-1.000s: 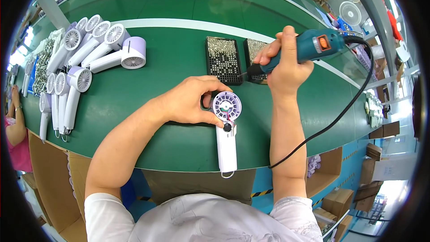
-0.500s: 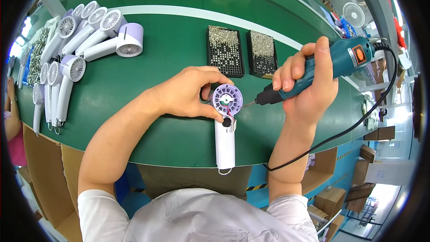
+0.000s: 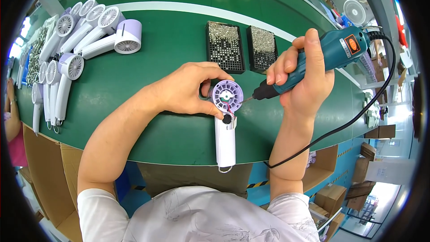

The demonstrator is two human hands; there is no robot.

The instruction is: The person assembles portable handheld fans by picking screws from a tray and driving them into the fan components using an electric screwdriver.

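A small hand fan lies on the green table [image 3: 170, 54], its white handle [image 3: 225, 141] pointing toward me and its open lilac head [image 3: 227, 94] showing a round inner part with thin wires. My left hand [image 3: 192, 87] grips the fan head from the left and steadies it. My right hand [image 3: 300, 76] is wrapped around a teal electric screwdriver [image 3: 329, 56] with a black cord. The screwdriver's bit touches the right edge of the fan head.
Two black trays of small screws [image 3: 225, 47] [image 3: 263, 48] stand just beyond the fan. Several finished white and lilac fans [image 3: 85, 40] lie in rows at the far left. Cardboard boxes [image 3: 333, 195] sit on the floor to the right. Another person's arm [image 3: 11, 107] shows at the left edge.
My right hand has brought the screwdriver down from the screw trays to the fan head, where its bit now touches the right edge. My left hand has kept its hold on the fan.
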